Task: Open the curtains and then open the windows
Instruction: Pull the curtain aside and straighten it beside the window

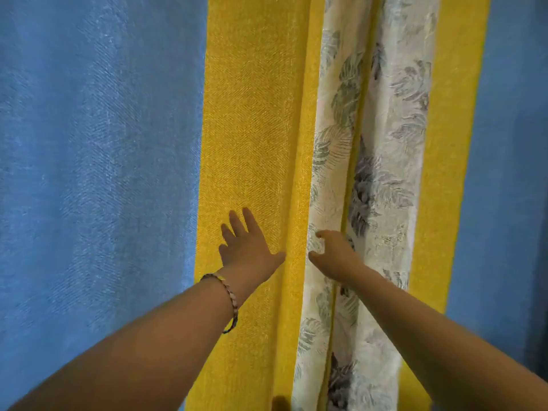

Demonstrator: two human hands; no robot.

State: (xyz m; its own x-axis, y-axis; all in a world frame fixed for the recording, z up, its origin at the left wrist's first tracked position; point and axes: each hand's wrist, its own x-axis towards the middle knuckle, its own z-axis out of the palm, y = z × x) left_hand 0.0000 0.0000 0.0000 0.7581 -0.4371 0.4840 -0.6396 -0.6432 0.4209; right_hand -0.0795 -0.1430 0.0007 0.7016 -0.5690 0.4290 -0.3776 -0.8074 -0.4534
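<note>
Closed curtains fill the view: a blue panel (pixel 98 173) on the left with a yellow band (pixel 252 129) along its edge, and a white leaf-printed strip (pixel 376 173) at the centre seam. Another yellow band (pixel 447 143) and blue panel (pixel 510 173) hang on the right. My left hand (pixel 247 247), with a braided bracelet on the wrist, lies flat and spread against the yellow band. At the edge of the white leaf-printed strip, my right hand (pixel 333 256) has thumb and fingers curled around the fabric. The window is hidden behind the curtains.
Fabric hangs close in front of me from edge to edge. The folds of the printed strip run down the middle. Nothing of the room, wall or window frame shows.
</note>
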